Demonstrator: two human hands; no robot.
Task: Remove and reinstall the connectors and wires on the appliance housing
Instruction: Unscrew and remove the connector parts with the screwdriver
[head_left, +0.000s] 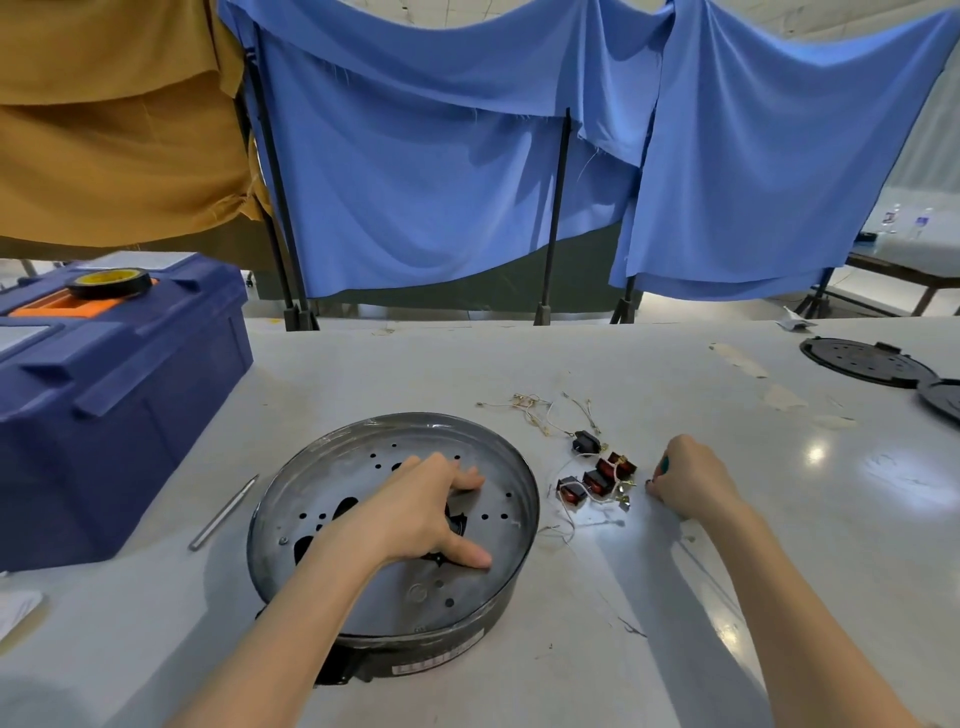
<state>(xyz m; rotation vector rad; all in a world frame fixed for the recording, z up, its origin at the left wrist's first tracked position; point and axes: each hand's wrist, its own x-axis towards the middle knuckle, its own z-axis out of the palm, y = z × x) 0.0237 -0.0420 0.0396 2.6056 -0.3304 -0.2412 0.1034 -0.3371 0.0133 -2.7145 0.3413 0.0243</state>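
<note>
grey metal fills the middle of our view: the appliance housing (363, 452) sits on the desk (675, 374) just in front of us, its perforated plate facing up. our left hand (415, 514) lies inside it with fingers spread over the black fitting at the centre; its grip is open, pressing down rather than clasping anything. our right hand (691, 480) rests on the desk to the right of the housing, its grip curled round a teal-ended tool (665, 464), most of which is hidden. the red and black connectors (597, 480) lie loose on the desk between the housing and that hand, and thin wires (530, 410) trail from them and bunch up farther back. with the parts out of the housing, we judge the removal done and the refitting ahead. to do it well we hold the housing steady with the flat hand, take one connector at a time, and free its lead from the tangle before lifting, since such thin wires will likely snag or kink. we should match each connector to its opening before pushing it home. a blue toolbox (114, 405) stands to the left, and a slim metal rod (223, 512) lies beside the housing.
</note>
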